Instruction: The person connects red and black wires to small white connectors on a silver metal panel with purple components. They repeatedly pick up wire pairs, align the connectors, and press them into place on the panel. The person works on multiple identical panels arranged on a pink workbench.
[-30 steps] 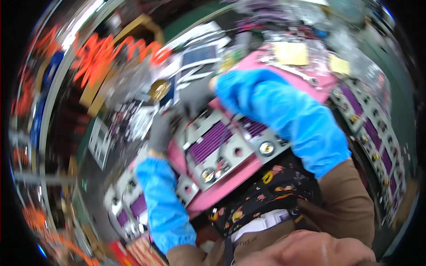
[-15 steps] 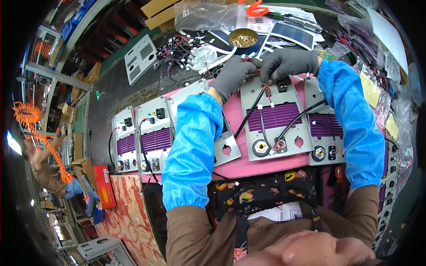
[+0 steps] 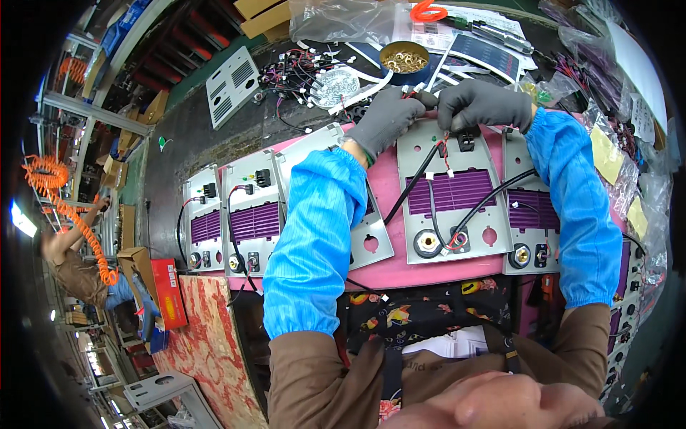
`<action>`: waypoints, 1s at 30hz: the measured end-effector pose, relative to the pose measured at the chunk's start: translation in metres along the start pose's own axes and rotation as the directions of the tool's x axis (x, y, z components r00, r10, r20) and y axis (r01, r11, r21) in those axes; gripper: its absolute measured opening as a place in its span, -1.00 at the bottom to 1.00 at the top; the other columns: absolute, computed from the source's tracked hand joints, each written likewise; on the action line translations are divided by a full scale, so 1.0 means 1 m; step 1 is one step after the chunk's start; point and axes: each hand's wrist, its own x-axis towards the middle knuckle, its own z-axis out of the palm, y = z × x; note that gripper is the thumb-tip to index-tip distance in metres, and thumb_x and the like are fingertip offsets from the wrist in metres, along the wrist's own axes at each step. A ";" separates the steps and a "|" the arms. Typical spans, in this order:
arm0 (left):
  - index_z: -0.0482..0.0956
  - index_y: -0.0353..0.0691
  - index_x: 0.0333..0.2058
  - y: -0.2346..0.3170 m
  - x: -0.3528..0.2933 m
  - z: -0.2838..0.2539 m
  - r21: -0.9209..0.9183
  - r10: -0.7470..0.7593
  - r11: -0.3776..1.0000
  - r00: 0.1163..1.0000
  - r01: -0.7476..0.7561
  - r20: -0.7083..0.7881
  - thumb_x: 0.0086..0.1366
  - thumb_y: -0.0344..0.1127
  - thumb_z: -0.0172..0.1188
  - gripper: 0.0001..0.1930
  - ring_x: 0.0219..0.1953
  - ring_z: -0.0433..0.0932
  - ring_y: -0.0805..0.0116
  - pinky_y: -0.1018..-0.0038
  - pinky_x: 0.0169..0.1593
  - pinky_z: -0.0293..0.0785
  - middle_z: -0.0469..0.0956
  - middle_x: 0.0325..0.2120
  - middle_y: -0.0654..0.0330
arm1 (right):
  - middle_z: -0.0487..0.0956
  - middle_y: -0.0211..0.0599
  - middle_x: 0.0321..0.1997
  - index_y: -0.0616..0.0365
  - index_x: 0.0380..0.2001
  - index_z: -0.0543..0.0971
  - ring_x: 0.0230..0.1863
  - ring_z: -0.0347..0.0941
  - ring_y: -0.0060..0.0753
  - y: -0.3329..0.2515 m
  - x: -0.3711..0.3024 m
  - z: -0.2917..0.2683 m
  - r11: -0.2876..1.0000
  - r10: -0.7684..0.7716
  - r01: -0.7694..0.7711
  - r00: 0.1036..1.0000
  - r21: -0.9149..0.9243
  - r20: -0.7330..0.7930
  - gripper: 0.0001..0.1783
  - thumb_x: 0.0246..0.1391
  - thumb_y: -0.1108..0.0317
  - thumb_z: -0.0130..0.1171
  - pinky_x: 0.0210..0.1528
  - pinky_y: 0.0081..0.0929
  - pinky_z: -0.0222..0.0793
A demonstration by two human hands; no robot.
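Left hand (image 3: pixel 386 123), gloved grey: fingers bent, whether closed on anything cannot be told. Right hand (image 3: pixel 486 106), likewise: fingers curled beside wires (image 3: pixel 444 149), hold unclear. Grey panel (image 3: pixel 457 199), purple-grilled: just bodyward of both hands. Tin (image 3: pixel 414 76) of rings: beyond left hand.

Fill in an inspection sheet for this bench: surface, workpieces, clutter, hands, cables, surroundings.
Surface: pink mat on a dark bench.
Workpieces: grey panel with purple grille; similar panels on both sides.
Clutter: wire bundle, tin of gold-coloured rings and clear plastic bag beyond the mat.
Hands: grey-gloved left hand and right hand close together at the grey panel's far edge; grip unclear.
Cables: black cable runs from the grey panel across the one to its right.
Surroundings: red box and another person at the left.
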 end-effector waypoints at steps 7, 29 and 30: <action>0.52 -0.37 -0.38 -0.005 0.005 -0.002 -0.045 -0.074 0.996 0.997 0.073 -0.004 0.11 -0.26 0.18 -0.76 -0.63 0.30 0.56 0.57 -0.56 0.25 0.39 -0.62 0.30 | 0.58 -0.37 -0.34 0.21 -0.25 0.69 -0.29 0.49 -0.56 -0.008 0.006 -0.002 0.993 0.114 -0.112 0.988 -0.027 0.104 -0.71 -0.14 0.55 0.25 -0.22 -0.58 0.42; 0.61 -0.13 -0.37 -0.014 0.006 -0.007 0.652 0.490 0.564 0.841 -0.507 0.230 0.16 -0.38 0.11 -0.89 -0.54 0.41 0.33 0.44 -0.50 0.38 0.40 -0.48 0.11 | 0.64 -0.33 -0.33 0.00 -0.17 0.69 -0.32 0.50 -0.48 -0.011 0.007 0.000 0.927 0.036 0.025 0.987 -0.375 0.154 -0.71 -0.03 0.43 0.26 -0.22 -0.45 0.41; 0.61 -0.12 -0.37 -0.012 0.006 -0.005 0.661 0.501 0.552 0.836 -0.509 0.225 0.16 -0.38 0.10 -0.89 -0.53 0.42 0.32 0.45 -0.50 0.38 0.40 -0.48 0.11 | 0.64 -0.33 -0.34 0.00 -0.18 0.69 -0.34 0.51 -0.48 -0.009 0.005 -0.001 0.920 0.099 -0.035 0.984 -0.390 0.146 -0.71 -0.04 0.43 0.26 -0.23 -0.45 0.42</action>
